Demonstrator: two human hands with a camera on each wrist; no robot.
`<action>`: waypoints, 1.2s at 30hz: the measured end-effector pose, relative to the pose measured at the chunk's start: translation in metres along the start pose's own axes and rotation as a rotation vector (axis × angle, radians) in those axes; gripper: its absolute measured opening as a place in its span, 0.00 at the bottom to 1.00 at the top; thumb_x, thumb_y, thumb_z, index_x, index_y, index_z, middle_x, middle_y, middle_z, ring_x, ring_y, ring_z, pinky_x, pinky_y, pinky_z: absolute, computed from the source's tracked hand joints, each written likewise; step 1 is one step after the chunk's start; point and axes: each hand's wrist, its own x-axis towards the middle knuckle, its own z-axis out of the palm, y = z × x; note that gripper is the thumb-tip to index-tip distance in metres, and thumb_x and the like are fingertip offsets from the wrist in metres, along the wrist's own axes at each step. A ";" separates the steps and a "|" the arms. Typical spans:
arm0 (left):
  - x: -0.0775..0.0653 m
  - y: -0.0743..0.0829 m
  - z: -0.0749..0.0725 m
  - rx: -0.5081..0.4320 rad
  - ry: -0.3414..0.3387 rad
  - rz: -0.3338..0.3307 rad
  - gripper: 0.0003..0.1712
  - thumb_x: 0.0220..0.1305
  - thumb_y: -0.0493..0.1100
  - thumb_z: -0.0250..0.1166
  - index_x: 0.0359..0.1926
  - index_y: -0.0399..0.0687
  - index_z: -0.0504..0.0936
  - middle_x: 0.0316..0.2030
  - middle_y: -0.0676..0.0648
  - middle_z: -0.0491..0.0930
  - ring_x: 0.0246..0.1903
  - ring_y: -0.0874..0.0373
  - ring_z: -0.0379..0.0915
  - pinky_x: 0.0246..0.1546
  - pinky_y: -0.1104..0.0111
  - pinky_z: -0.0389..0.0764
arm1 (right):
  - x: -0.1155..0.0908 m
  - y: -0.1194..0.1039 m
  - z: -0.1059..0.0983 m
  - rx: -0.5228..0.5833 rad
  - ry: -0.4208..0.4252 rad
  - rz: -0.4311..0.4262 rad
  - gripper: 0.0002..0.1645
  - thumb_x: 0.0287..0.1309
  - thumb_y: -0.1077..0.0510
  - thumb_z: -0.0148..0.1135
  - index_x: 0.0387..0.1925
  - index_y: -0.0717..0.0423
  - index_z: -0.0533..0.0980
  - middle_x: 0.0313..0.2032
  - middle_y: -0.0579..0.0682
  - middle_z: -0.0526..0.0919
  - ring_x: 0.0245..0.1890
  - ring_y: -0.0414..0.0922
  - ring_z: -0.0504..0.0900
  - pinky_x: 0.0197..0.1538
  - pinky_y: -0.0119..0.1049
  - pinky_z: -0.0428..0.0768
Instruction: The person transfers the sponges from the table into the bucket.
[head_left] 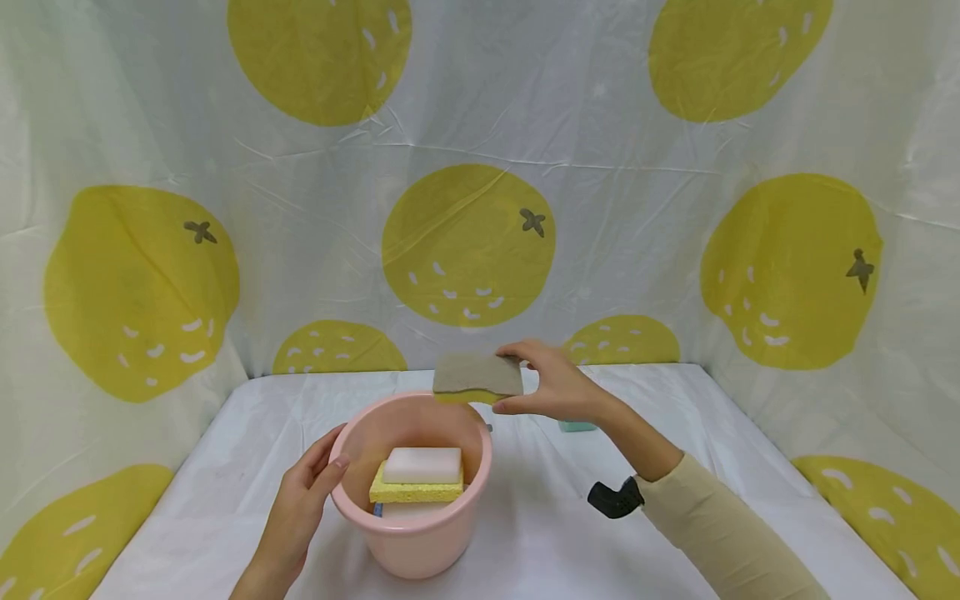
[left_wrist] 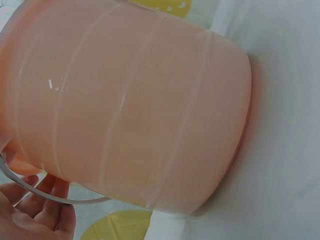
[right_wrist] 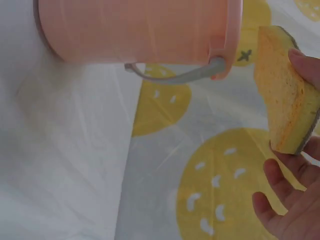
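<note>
A pink bucket [head_left: 420, 554] stands on the white-covered table. At its left rim my left hand [head_left: 300, 496] grips the edge, thumb over the inner side and fingers outside. My right hand [head_left: 558, 387] pinches a sponge [head_left: 477, 375] above the bucket's far right rim; its grey-brown scouring side faces up. In the right wrist view the yellow porous face of this sponge [right_wrist: 282, 90] shows. Inside the bucket, a white sponge [head_left: 422, 465] lies on a yellow sponge [head_left: 416, 493]. Under them is something pale with a blue bit, mostly hidden.
The bucket's grey handle [right_wrist: 185, 75] hangs down outside the far rim. A teal object [head_left: 577, 426], partly hidden by the right forearm, lies on the table. Behind the table hangs a white curtain [head_left: 322, 242] with yellow fruit prints.
</note>
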 end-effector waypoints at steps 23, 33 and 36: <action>0.000 0.002 0.000 0.022 0.011 -0.020 0.31 0.79 0.49 0.59 0.76 0.43 0.67 0.70 0.43 0.71 0.61 0.71 0.69 0.56 0.83 0.67 | 0.018 -0.048 0.044 -0.019 -0.174 -0.119 0.41 0.52 0.37 0.79 0.62 0.50 0.77 0.48 0.37 0.77 0.49 0.37 0.75 0.54 0.40 0.77; 0.000 0.001 0.000 0.016 0.002 -0.002 0.31 0.79 0.49 0.59 0.76 0.43 0.67 0.70 0.44 0.70 0.63 0.71 0.68 0.57 0.82 0.67 | 0.015 -0.056 0.051 -0.020 -0.195 -0.107 0.43 0.51 0.37 0.79 0.64 0.50 0.75 0.52 0.38 0.79 0.51 0.38 0.75 0.54 0.39 0.77; 0.000 0.001 0.000 0.016 0.003 -0.002 0.31 0.79 0.49 0.59 0.76 0.43 0.66 0.70 0.44 0.70 0.63 0.71 0.68 0.57 0.82 0.67 | 0.014 -0.057 0.053 -0.025 -0.205 -0.112 0.44 0.51 0.37 0.79 0.65 0.51 0.75 0.53 0.39 0.79 0.52 0.38 0.74 0.54 0.39 0.77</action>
